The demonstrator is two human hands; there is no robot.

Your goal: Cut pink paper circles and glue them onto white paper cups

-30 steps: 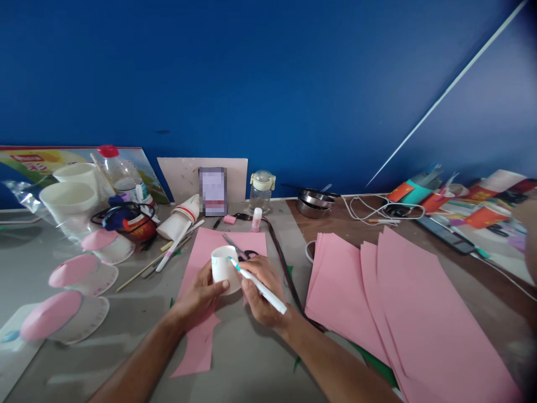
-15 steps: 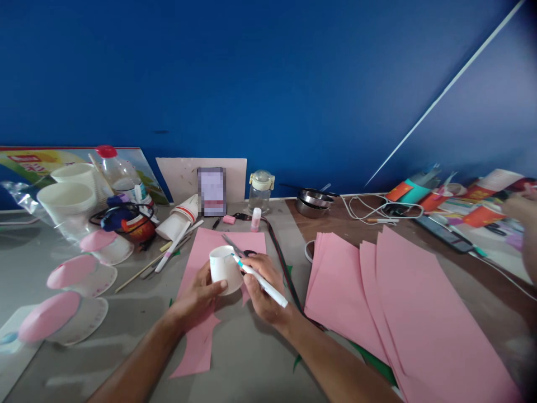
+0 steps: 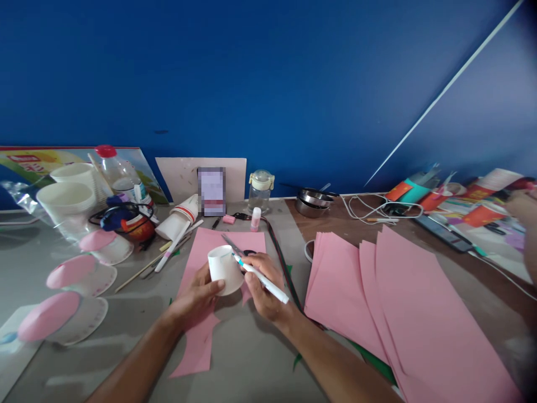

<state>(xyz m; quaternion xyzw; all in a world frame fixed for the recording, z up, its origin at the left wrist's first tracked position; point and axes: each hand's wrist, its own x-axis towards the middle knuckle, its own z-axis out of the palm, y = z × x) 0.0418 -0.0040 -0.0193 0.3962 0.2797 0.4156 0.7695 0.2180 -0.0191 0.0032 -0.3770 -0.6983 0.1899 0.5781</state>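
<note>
The left hand (image 3: 197,296) grips a white cup (image 3: 224,277), the right hand (image 3: 267,299) a marker (image 3: 272,287); pink sheets (image 3: 423,313) lie right.

Scissors (image 3: 237,247) partly hidden behind the right hand (image 3: 265,282)
Phone screen (image 3: 212,187) too blurred to read; another person's hand (image 3: 523,208) smeared and cut off by the right edge

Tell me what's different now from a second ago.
The white paper cup has tipped slightly left, and the marker tip has moved slightly right. At far right, another person's hand has moved up. Left hand still holds the cup, right hand the marker; scissors unmoved.
</note>
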